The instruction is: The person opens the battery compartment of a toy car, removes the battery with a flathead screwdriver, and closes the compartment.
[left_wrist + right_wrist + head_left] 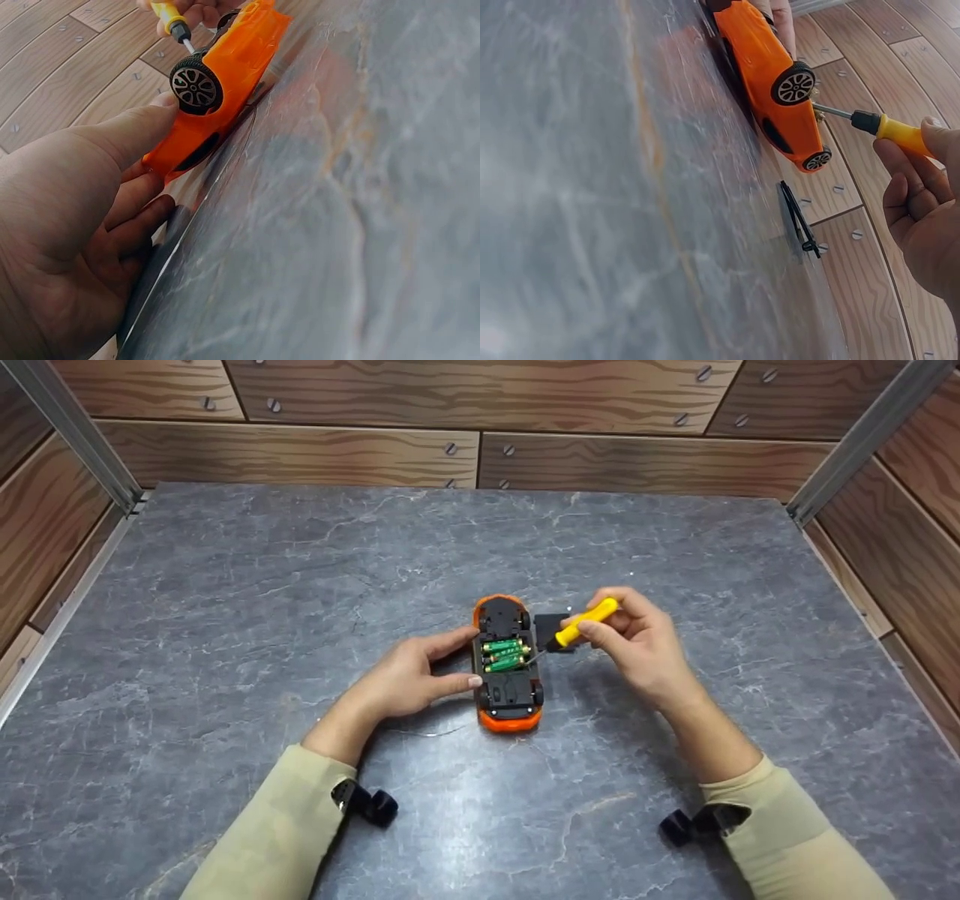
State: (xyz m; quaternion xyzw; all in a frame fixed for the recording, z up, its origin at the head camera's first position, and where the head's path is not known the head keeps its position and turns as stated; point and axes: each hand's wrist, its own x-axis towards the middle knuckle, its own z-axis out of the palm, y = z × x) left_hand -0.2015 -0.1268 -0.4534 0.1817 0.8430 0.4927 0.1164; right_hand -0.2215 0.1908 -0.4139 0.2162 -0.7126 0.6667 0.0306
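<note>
An orange toy car (510,725) lies upside down on the table, its black underside facing up. Three green batteries (504,655) sit in its uncovered compartment; the lowest is slightly tilted. My left hand (409,675) holds the car by its left side, the thumb near a wheel (195,87) in the left wrist view. A yellow-handled screwdriver (587,622) is pinched in my right hand (649,652). Its metal shaft (832,110) slants down to the right end of the lowest battery. Whether the tip touches the battery or the compartment edge, I cannot tell.
Just right of the car lies a black battery cover (550,626), partly behind the screwdriver. A tiny shiny piece (631,574) rests farther back on the grey marbled table (300,555). Wood-patterned panels (337,454) stand along the back and sides.
</note>
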